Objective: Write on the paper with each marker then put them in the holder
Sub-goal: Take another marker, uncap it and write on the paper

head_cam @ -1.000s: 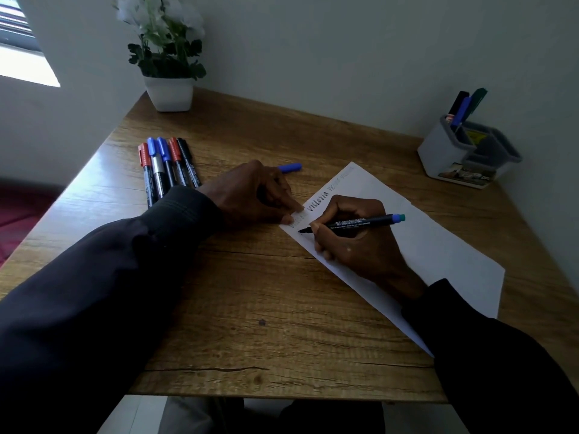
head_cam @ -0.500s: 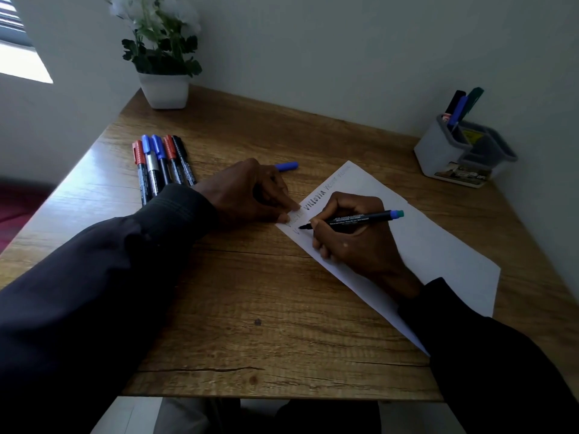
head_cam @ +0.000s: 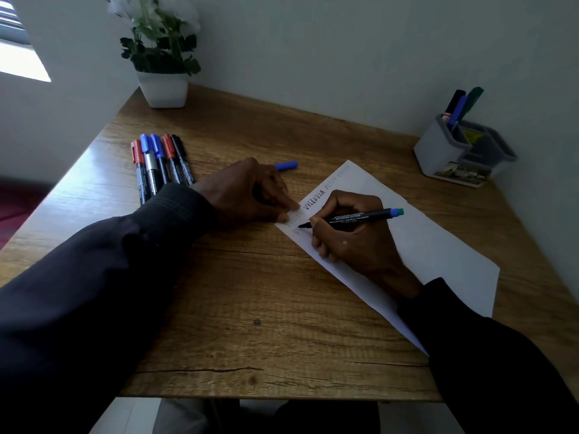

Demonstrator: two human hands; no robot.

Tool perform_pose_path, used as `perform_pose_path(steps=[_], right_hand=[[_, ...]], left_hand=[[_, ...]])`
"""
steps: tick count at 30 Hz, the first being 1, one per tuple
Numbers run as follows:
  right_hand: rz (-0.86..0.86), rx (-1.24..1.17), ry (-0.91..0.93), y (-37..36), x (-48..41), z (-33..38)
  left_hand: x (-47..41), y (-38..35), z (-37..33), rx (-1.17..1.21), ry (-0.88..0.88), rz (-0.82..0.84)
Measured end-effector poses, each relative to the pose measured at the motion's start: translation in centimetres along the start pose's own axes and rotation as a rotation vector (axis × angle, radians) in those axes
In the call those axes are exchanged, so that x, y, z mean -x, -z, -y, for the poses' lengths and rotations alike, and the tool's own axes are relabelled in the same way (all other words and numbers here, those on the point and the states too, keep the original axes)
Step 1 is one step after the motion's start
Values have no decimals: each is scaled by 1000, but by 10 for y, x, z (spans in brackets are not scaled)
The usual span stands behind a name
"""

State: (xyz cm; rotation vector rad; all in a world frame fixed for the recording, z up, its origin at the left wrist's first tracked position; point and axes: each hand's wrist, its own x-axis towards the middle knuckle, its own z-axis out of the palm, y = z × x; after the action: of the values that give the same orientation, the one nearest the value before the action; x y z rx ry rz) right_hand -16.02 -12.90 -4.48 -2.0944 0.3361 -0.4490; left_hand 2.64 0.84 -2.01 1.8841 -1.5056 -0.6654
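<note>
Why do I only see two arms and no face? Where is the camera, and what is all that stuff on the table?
There is no machine here, just a person. The camera sits on their head and looks down, so you see only arms and hands. The right hand grips a black marker, its tip at the white paper, where some words are written. The left hand presses its fingertips on the paper's corner. On the wooden table lie five more markers in a row, and a blue cap behind the left hand. At the back right, a grey holder has some markers standing in it. A potted plant stands in the far corner.
</note>
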Motion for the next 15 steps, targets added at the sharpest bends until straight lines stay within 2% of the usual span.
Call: perform_pose_path(steps=[3, 6, 10, 15], right_hand=[[-42, -63, 102, 3, -2, -2], [-19, -82, 120, 4, -3, 6], [-9, 14, -72, 5, 1, 11], [-44, 65, -97, 3, 3, 14]], left_hand=[[0, 0, 0, -6, -8, -1], [0, 0, -1, -3, -3, 6], [1, 1, -3, 20, 9, 4], [1, 1, -4, 17, 8, 9]])
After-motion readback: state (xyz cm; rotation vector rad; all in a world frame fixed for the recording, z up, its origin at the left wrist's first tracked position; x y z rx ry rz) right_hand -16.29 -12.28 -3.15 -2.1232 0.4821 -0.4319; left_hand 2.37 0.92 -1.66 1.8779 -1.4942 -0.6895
